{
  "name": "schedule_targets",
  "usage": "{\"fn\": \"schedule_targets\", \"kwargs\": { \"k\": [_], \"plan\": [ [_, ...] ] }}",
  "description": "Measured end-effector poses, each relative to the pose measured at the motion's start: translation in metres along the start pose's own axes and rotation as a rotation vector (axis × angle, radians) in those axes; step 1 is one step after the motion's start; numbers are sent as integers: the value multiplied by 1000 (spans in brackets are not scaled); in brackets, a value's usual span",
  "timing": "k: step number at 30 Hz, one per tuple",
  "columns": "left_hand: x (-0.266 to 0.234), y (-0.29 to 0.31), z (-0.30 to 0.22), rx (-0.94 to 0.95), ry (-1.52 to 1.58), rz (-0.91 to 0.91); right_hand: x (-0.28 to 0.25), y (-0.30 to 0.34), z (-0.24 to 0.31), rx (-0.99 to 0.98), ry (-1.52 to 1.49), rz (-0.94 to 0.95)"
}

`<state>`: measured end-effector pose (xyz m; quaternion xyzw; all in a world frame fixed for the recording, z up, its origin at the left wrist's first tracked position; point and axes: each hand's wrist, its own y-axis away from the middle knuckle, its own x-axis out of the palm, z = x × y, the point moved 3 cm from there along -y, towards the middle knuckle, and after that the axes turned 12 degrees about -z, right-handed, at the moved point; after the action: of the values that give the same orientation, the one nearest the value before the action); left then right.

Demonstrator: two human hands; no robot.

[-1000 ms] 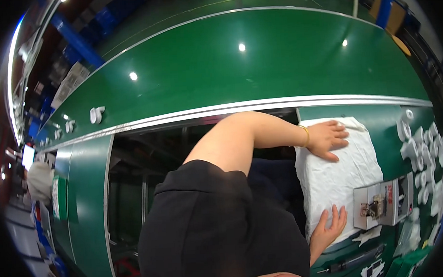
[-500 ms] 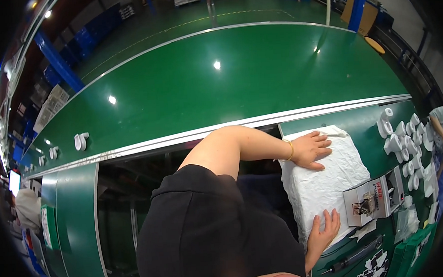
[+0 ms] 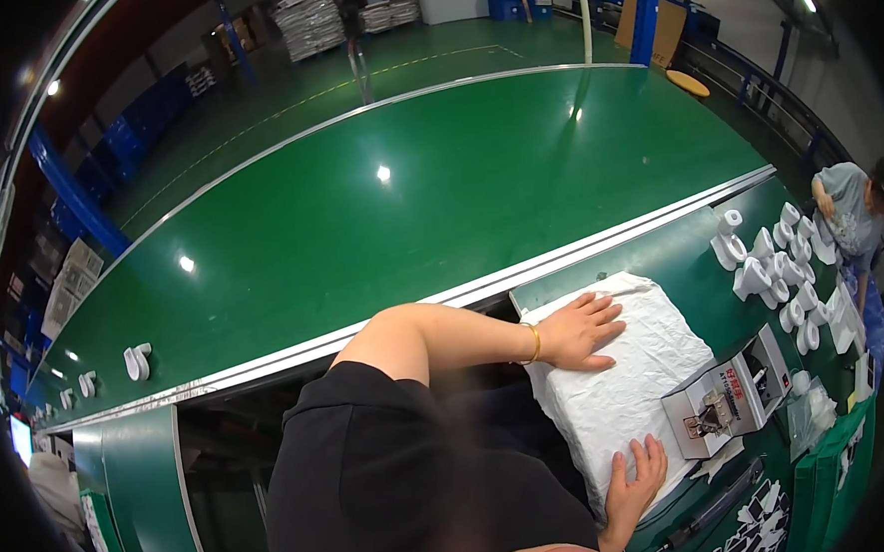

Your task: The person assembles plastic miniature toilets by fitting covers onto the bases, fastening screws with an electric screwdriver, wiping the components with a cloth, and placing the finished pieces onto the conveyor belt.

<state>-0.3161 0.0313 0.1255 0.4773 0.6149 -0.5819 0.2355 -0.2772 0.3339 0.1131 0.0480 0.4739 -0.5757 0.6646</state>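
Note:
A white cloth (image 3: pixel 627 366) lies over a padded, block-like shape at the bench edge, with creases across its top. My left hand (image 3: pixel 580 334), a gold bracelet at its wrist, rests flat on the far part of the cloth with fingers spread. My right hand (image 3: pixel 635 478) lies along the near part, fingers extended and slightly apart, holding nothing. Just right of the cloth stands a small grey metal device (image 3: pixel 714 407) with an open box-like housing. Near my right hand, a dark electric screwdriver (image 3: pixel 714 507) lies on the bench.
Several white toilet-shaped plastic pieces (image 3: pixel 752 277) stand at the right. A green bin (image 3: pixel 822 476), a clear plastic bag (image 3: pixel 812 415) and scattered black-and-white pieces (image 3: pixel 757 524) lie nearer. A long green conveyor belt (image 3: pixel 390 229) runs ahead. Another person (image 3: pixel 848 205) is at far right.
The whole view has shifted and tilted, so the bench appears further left. Both hands stay on the cloth in nearly the same places.

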Motion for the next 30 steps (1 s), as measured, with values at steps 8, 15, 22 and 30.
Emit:
{"fn": "schedule_targets", "kwargs": {
  "k": [8, 15, 22, 30],
  "plan": [
    [1, -2, -2, 7, -2, -6, 0, -3, 2, 33, 25, 0],
    [-4, -5, -3, -6, -18, -17, 0, -5, 3, 25, 4, -3],
    [-2, 1, -2, -18, -20, -9, 0, -1, 3, 20, 13, -24],
    [10, -11, -2, -32, 46, -8, -3, 4, 0, 72, 44, -49]
  ]
}}
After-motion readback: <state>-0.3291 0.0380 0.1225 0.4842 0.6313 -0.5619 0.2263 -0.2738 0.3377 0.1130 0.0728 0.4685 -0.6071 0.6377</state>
